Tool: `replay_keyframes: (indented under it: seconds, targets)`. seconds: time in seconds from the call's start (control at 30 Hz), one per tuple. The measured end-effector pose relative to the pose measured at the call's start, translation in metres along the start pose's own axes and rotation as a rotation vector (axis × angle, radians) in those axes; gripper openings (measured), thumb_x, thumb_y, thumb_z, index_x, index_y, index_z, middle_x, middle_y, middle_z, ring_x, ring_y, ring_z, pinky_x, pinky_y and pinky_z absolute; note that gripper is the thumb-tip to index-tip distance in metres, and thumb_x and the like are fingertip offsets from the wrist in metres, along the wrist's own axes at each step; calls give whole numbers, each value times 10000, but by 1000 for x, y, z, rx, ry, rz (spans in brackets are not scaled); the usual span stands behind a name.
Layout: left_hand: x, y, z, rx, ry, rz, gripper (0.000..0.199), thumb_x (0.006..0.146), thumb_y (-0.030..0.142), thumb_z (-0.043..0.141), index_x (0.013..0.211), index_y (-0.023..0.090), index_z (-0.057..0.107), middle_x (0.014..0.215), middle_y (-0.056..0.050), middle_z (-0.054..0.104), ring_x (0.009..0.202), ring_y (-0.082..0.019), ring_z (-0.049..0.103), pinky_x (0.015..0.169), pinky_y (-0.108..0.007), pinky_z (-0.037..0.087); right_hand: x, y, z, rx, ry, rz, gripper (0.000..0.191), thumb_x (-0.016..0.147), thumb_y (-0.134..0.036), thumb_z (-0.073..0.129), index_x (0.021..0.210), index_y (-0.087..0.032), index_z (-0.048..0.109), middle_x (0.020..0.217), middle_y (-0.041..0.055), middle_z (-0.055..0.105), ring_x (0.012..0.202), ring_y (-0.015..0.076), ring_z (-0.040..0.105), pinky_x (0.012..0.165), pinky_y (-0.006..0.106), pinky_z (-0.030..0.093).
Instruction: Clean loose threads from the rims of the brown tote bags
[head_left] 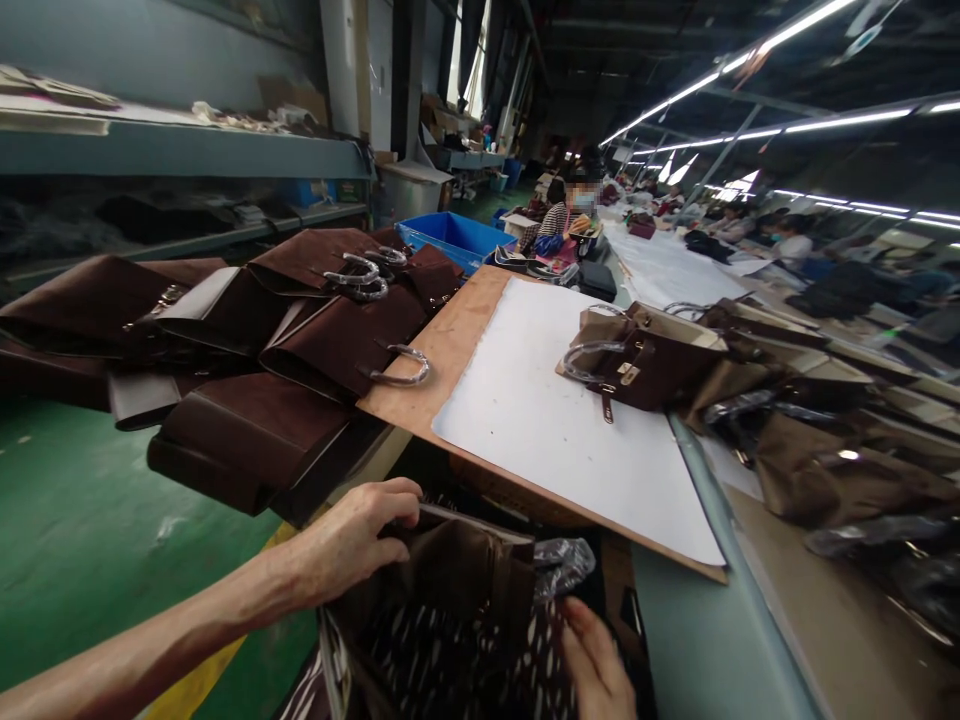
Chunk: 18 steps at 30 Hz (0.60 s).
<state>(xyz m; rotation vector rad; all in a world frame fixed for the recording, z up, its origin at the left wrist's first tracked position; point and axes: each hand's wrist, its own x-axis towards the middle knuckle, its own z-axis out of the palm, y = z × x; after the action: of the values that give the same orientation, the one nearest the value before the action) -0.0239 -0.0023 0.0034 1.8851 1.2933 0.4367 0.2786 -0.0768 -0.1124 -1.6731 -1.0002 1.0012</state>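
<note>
A brown handbag [450, 560] rests low in front of me, over dark cloth with white flecks. My left hand [367, 540] pinches the upper left edge of this bag between thumb and fingers. At its right side sticks out a handle [562, 568] wrapped in clear plastic. Just below that handle is my right hand [598, 660], fingers stretched out beside the bag; whether they touch it I cannot tell. A finished-looking dark brown handbag [660, 355] stands on the white sheet [525, 400] ahead, its wrapped handle hanging forward.
Several brown handbags [247, 440] lie piled at the left, and more bags [840, 450] crowd the right. The sheet lies on a wooden board [412, 395]. Behind are a blue bin [457, 240] and a seated person [559, 225]. A shelf [187, 150] lines the left wall.
</note>
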Motion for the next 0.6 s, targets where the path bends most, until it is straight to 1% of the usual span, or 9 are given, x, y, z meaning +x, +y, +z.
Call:
replay_keyframes:
  seconds: [0.07,0.1,0.13,0.2,0.23,0.3,0.4,0.47,0.6]
  targets:
    - [4,-1,1,-2,-24,11,15,661,146,481,665,157,472,1005,-14,528,830,-148,503,723,-234,356,0,-31,-15,-150,178,-173,450,737,-488,547,1066,-181,524,1095,107,597,1049,271,536,920,381,414]
    - [5,-1,1,1,-32,16,33,671,146,480,641,151,468,983,-11,532,806,-140,505,706,-229,350,-1,-48,-16,-236,188,-293,471,740,-457,557,1115,-179,494,1161,112,557,1095,271,500,969,393,364]
    - [7,-1,2,6,-35,21,57,678,147,480,624,147,463,963,-7,534,785,-132,504,690,-225,343,-1,-65,-14,-324,132,-402,485,731,-430,577,1141,-188,486,1199,106,534,1123,271,476,997,397,327]
    - [9,1,3,16,-38,26,89,687,149,480,603,142,451,926,-3,536,759,-123,499,667,-222,330,0,-96,-1,-478,-89,-532,501,703,-376,621,1167,-235,495,1250,65,509,1159,260,442,1015,380,297]
    - [9,2,3,22,-39,23,102,690,153,478,596,140,442,909,-4,536,749,-122,495,658,-222,326,3,-110,8,-530,-186,-530,516,694,-344,632,1183,-256,493,1274,45,494,1176,253,425,1014,367,296]
    - [9,4,2,33,-44,8,121,696,164,474,587,140,425,879,-8,533,732,-122,485,647,-227,319,11,-132,24,-601,-361,-426,513,696,-299,627,1191,-284,495,1240,20,529,1127,237,466,959,340,339]
    - [7,5,-1,46,-51,-9,136,701,169,461,581,140,404,837,-2,522,712,-117,469,643,-234,307,28,-149,38,-687,-591,-284,208,736,-317,578,930,-276,639,853,-18,661,820,190,576,729,276,401]
    - [7,4,-2,42,-46,-25,151,705,165,451,574,137,382,806,7,512,698,-110,459,638,-236,298,38,-151,40,-706,-651,-264,139,752,-330,551,742,-239,656,671,-33,619,696,160,551,628,246,365]
    - [12,-2,-5,30,-34,-59,182,700,180,476,570,136,357,749,17,499,672,-105,446,620,-234,285,50,-148,40,-660,-671,-257,154,754,-298,540,701,-198,644,649,-43,598,662,135,518,607,227,329]
